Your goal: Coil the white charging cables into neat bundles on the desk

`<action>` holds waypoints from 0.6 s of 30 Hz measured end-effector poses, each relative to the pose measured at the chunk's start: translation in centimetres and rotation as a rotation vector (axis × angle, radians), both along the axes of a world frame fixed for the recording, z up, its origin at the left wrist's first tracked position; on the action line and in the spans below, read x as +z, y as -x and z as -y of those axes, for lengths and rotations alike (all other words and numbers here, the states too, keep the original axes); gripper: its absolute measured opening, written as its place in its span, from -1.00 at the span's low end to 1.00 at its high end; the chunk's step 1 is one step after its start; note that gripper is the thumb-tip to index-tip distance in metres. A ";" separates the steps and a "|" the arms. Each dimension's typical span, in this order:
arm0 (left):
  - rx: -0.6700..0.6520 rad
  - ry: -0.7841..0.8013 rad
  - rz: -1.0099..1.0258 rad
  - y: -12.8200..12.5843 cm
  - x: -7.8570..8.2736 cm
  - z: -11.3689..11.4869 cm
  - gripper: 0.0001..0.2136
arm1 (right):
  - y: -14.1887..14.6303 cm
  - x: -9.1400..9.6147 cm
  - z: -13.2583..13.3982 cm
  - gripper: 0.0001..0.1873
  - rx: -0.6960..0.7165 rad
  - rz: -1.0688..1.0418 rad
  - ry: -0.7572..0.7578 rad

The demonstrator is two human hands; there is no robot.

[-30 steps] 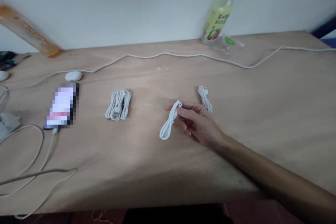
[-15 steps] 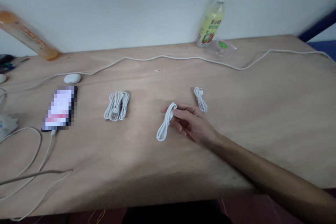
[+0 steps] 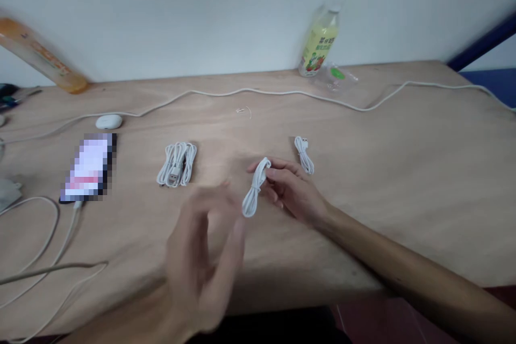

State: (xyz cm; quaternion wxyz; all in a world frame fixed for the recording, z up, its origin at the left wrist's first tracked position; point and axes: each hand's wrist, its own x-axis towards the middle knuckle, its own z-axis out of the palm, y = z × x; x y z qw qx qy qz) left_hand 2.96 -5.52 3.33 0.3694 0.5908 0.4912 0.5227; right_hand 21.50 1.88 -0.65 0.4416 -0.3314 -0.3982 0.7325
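My right hand [image 3: 291, 191] is closed on the upper end of a folded white cable [image 3: 255, 189], which hangs just above the wooden table [image 3: 403, 172]. My left hand [image 3: 205, 258] is raised in front of the table's near edge, blurred by motion, with its fingers apart and nothing in them; its fingertips are close to the cable's lower loop. A small coiled white cable [image 3: 303, 154] lies just beyond my right hand. A bigger bundle of white cables [image 3: 176, 163] lies to the left.
A phone [image 3: 88, 167] with a lit screen lies at the left, plugged into a white lead [image 3: 48, 242]. A long white cord [image 3: 258, 91] runs across the back. A white mouse-like object [image 3: 108, 121], an orange tube [image 3: 40, 56] and a yellow drink bottle [image 3: 318, 40] stand near the wall.
My left hand has come up into view from below toward the cable. My right hand has lifted the folded cable slightly; the view has drifted a little right.
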 end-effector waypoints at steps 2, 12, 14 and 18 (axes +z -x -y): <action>-0.020 0.096 0.099 -0.3 -0.6 -1.7 -0.84 | 0.0 0.0 0.1 -0.76 -0.025 -0.026 -0.018; -0.331 0.442 0.285 -0.3 -3.0 -6.0 -0.77 | -0.2 -0.3 -0.5 -0.78 -0.113 0.022 -0.090; -0.317 0.429 0.273 -0.1 -2.9 -5.7 -0.78 | -0.1 -0.5 -0.5 -0.79 -0.123 0.029 -0.089; -0.310 0.421 0.266 -0.1 -3.2 -5.7 -0.79 | 0.0 -0.8 -0.4 -0.78 -0.118 0.022 -0.114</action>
